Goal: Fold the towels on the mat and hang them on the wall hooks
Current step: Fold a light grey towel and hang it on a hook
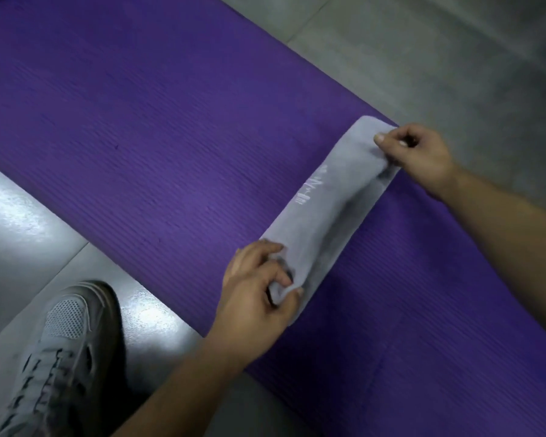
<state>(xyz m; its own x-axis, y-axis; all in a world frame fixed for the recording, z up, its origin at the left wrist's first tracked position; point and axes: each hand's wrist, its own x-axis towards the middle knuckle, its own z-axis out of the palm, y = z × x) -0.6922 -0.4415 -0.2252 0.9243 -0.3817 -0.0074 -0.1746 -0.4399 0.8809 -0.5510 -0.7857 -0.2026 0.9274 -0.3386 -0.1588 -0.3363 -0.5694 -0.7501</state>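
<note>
A pale lilac towel (325, 200), folded into a narrow strip with faint white lettering on it, lies slantwise on the purple mat (139, 137). My left hand (259, 294) pinches the near end of the strip, fingers curled into the fabric. My right hand (413, 152) pinches the far end near the mat's far edge. The top layer of the towel is lifted a little between the two hands, and a lower layer lies flat beneath it. No wall hooks are in view.
Grey tiled floor (438, 58) surrounds the mat on both long sides. A grey mesh sneaker (60, 357) stands on the floor at the lower left, close to the mat's near edge.
</note>
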